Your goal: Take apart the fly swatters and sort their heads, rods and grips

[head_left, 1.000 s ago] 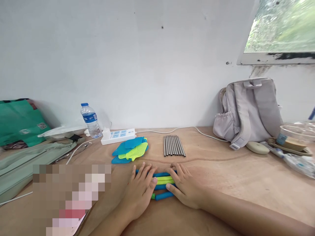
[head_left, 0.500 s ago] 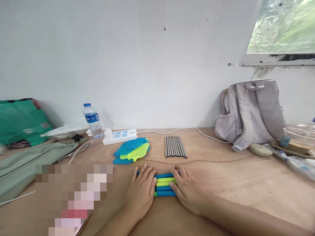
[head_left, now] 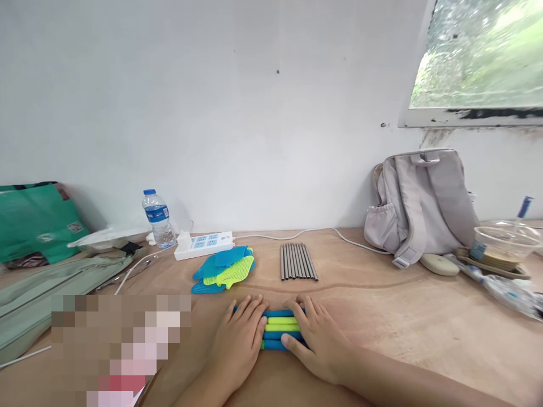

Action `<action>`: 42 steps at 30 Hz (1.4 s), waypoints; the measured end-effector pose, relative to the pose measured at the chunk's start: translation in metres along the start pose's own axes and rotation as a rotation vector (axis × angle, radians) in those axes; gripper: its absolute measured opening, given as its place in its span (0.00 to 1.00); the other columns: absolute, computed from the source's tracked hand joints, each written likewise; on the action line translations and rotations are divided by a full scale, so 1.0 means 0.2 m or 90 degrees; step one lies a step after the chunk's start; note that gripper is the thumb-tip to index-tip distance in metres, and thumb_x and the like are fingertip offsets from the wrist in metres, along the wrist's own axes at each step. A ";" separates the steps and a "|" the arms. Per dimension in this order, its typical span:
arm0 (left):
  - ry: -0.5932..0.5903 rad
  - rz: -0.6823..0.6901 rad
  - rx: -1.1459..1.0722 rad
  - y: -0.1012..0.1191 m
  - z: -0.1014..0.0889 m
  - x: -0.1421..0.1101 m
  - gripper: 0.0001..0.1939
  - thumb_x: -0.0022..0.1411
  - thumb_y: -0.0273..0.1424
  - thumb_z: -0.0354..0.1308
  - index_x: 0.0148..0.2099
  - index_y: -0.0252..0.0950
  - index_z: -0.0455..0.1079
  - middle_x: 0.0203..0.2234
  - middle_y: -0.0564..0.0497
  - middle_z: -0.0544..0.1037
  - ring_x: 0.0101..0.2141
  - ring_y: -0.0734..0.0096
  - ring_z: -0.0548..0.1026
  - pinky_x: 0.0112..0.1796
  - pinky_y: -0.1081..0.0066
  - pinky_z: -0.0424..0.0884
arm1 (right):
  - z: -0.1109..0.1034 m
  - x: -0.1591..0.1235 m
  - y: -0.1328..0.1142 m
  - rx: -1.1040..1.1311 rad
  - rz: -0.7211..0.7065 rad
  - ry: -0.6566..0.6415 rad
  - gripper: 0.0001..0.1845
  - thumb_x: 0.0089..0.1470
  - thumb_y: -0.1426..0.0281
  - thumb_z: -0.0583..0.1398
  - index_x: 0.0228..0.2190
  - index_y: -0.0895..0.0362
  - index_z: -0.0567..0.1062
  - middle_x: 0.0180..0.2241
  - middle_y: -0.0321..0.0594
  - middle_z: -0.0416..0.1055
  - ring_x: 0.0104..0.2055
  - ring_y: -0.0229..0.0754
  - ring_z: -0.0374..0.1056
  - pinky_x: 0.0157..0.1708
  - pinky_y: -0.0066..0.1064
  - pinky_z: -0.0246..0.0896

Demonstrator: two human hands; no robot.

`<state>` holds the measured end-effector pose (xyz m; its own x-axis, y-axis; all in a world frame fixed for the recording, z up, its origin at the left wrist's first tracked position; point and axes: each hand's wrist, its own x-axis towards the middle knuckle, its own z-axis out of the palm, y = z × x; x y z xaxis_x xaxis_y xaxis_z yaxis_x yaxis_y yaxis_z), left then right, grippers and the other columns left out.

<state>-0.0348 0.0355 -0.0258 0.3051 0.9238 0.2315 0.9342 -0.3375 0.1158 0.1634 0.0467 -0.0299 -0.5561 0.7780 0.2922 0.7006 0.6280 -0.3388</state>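
Observation:
Several blue and yellow-green handle tubes (head_left: 282, 328) lie side by side on the wooden table in front of me. My left hand (head_left: 241, 339) rests over their left ends, fingers stretched out and somewhat apart. Over the right ends lies my right hand (head_left: 320, 336), its fingers extended and its thumb reaching onto the lower blue tubes. Both palms hide the tube ends. Beyond the left hand are blue and yellow-green perforated fly swatter heads (head_left: 229, 271), stacked loosely. A row of thin metal tubes (head_left: 298, 262) lies behind the right hand.
A white power strip (head_left: 203, 246) and a water bottle (head_left: 159, 220) stand near the wall. To the right are a grey backpack (head_left: 424, 203), a beige oval case (head_left: 439, 264) and a plastic cup (head_left: 504, 243). A green bag (head_left: 40, 223) sits at left.
My right thumb has slid nearer to me, onto the lower blue tubes. Both hands otherwise stay on the tubes. The camera view has shifted slightly.

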 end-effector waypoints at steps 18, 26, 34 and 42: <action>0.076 -0.063 -0.074 0.02 -0.09 -0.02 0.19 0.64 0.37 0.39 0.48 0.40 0.68 0.46 0.48 0.73 0.47 0.60 0.68 0.48 0.56 0.62 | -0.06 0.24 0.59 0.047 0.069 0.147 0.10 0.51 0.79 0.49 0.34 0.57 0.66 0.37 0.41 0.63 0.35 0.40 0.64 0.38 0.33 0.60; 0.173 -0.100 -0.127 -0.05 -0.15 0.00 0.10 0.60 0.30 0.43 0.29 0.39 0.64 0.27 0.51 0.72 0.32 0.64 0.70 0.34 0.65 0.66 | -0.07 0.22 0.55 -0.013 0.041 0.109 0.12 0.54 0.79 0.48 0.36 0.57 0.68 0.37 0.41 0.63 0.34 0.38 0.63 0.37 0.30 0.59; 0.076 0.122 -0.122 0.14 -0.14 -0.06 0.08 0.54 0.25 0.49 0.35 0.39 0.67 0.33 0.49 0.71 0.35 0.63 0.68 0.37 0.64 0.66 | -0.13 0.16 0.53 -0.127 0.026 0.063 0.14 0.51 0.81 0.51 0.36 0.58 0.72 0.38 0.43 0.67 0.42 0.44 0.61 0.44 0.36 0.55; 0.084 0.117 -0.063 0.18 -0.15 -0.07 0.11 0.56 0.29 0.50 0.41 0.39 0.69 0.36 0.47 0.71 0.38 0.61 0.68 0.40 0.62 0.65 | -0.19 -0.09 0.45 -0.171 -0.041 0.026 0.13 0.58 0.75 0.49 0.35 0.56 0.73 0.36 0.44 0.69 0.41 0.47 0.62 0.42 0.40 0.57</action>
<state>-0.0109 0.0046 0.0038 0.4350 0.8157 0.3813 0.8406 -0.5197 0.1527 0.2537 0.0898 -0.0317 -0.5883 0.7323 0.3429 0.7611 0.6447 -0.0712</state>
